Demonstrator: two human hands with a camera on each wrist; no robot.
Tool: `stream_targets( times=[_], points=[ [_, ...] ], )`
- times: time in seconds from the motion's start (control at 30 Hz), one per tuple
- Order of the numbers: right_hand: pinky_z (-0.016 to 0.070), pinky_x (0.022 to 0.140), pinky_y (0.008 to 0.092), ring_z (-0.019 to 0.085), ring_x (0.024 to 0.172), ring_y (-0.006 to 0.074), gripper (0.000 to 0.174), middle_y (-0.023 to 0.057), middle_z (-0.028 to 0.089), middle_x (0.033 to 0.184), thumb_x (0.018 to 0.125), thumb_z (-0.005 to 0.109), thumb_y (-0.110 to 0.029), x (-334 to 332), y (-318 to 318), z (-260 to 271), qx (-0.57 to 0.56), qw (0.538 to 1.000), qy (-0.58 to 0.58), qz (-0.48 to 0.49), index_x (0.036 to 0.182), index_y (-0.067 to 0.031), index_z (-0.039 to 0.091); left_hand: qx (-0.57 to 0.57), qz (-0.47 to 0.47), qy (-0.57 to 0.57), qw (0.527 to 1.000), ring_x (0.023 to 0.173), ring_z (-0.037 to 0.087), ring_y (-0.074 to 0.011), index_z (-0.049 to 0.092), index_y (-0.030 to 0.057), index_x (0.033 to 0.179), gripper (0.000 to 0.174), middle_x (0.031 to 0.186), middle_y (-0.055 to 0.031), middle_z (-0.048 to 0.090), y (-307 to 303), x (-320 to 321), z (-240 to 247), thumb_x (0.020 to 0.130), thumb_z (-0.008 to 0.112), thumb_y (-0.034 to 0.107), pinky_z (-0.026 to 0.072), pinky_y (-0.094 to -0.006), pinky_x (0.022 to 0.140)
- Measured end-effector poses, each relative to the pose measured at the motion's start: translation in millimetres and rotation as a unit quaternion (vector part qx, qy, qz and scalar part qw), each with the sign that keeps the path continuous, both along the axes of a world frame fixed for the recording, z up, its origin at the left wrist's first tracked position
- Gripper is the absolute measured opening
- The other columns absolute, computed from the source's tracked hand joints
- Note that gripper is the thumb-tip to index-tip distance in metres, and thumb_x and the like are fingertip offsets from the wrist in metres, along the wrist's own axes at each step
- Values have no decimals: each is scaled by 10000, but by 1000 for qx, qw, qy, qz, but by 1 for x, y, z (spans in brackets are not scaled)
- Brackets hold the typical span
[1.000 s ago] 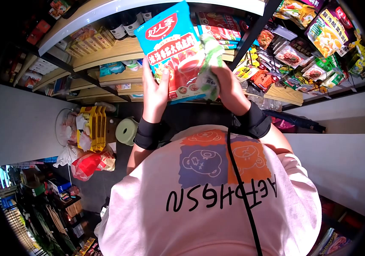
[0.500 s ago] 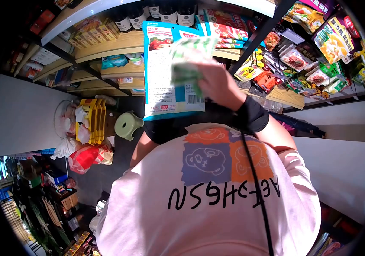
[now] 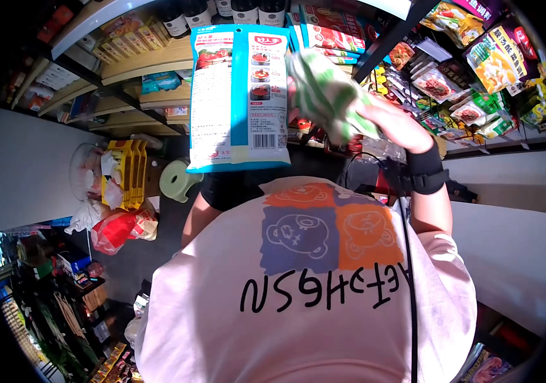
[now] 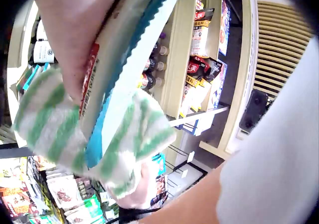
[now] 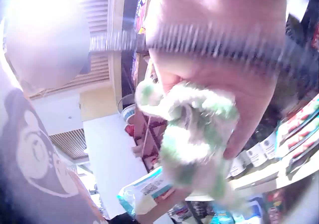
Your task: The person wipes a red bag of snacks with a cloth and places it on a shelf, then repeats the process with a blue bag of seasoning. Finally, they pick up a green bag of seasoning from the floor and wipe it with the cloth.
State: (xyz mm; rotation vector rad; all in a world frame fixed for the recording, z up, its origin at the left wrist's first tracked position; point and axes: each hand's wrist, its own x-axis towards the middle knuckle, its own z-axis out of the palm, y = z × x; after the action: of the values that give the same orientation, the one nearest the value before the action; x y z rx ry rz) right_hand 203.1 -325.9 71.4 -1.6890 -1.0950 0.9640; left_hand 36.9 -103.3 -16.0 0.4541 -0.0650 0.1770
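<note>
A blue-edged food packet stands upright before the chest, its printed back with a barcode facing the head camera. The left hand is mostly hidden behind it there; in the left wrist view that hand grips the packet. Just right of the packet, a green-and-white striped cloth hangs bunched in the right hand. The right wrist view shows the right hand curled round the blurred cloth, with the packet lower down.
Wooden shelves beyond hold dark bottles, boxes and stacked packets. Hanging packets fill the right rack. A green stool and a red bag are on the floor at left.
The packet has been turned from its front to its back. The right hand and cloth, in front of the packet half a second ago, have moved right, off its printed face.
</note>
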Motion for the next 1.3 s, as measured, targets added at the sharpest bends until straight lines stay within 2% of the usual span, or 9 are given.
stream_targets(
  times=[0.1,0.2,0.37,0.6,0.67,0.73,0.93,1.2,1.3],
  points=[
    [300,1048,280,432,1233,167,466,114,461,1364,944,467,-183,31,-50,-13,-68,995,66,-23,1346,43,403,-54,3,-13,998,1248,448,-333,273,40,1424,742,1374,-237,388,1,-3,-1,907,482,530,374,-456,1047],
    [411,923,265,575,1002,146,373,70,619,1145,912,519,-186,69,-112,-48,-67,955,223,-185,1200,49,546,-65,-6,-43,997,1288,398,-338,265,61,1431,746,1407,-240,342,6,-1,-16,900,494,533,345,-460,1071],
    [368,989,286,528,1129,165,427,90,572,1235,916,506,-217,99,-164,-48,-37,927,203,-314,1261,35,501,-104,-26,-52,993,1278,407,-333,252,51,1430,773,1392,-235,359,11,1,-26,894,468,565,332,-464,1078],
    [256,1087,310,387,1288,202,491,142,435,1382,963,412,-181,8,-13,37,77,985,-102,-120,1394,32,319,-184,-107,-55,976,1248,421,-308,258,65,1428,650,1384,-195,361,-22,5,16,946,448,457,368,-457,1043],
    [316,1059,412,415,1232,361,485,217,442,1320,817,505,-51,1,41,29,191,857,-476,52,1297,5,459,-22,-11,-1,1000,1219,454,-287,261,65,1425,694,1364,-189,390,-26,5,7,926,442,512,401,-424,1011],
    [336,1031,469,430,1206,354,536,167,479,1297,718,585,-33,-39,68,23,178,808,-545,134,1244,-130,548,54,38,23,998,1202,472,-276,264,64,1421,713,1350,-184,407,-26,8,-10,917,440,536,418,-407,993],
    [311,1056,496,340,1322,325,664,80,364,1443,645,669,-114,-78,75,3,214,786,-515,266,1286,-220,530,-13,5,-7,1000,1183,480,-268,280,58,1407,685,1333,-177,419,-19,-4,-6,920,441,513,422,-402,982],
    [324,1070,431,425,1272,305,505,66,443,1392,725,566,51,-42,91,14,174,883,-394,187,1203,-111,577,-1,0,-13,1000,1157,490,-258,301,51,1388,649,1311,-167,435,-25,-8,-7,924,444,482,428,-394,966],
    [307,1070,437,423,1262,320,506,88,462,1371,770,468,57,-13,87,16,184,844,-482,145,1238,-120,545,6,1,-20,1000,1147,494,-255,309,48,1381,635,1302,-163,441,-30,-2,-3,926,445,470,430,-391,961]
  ],
)
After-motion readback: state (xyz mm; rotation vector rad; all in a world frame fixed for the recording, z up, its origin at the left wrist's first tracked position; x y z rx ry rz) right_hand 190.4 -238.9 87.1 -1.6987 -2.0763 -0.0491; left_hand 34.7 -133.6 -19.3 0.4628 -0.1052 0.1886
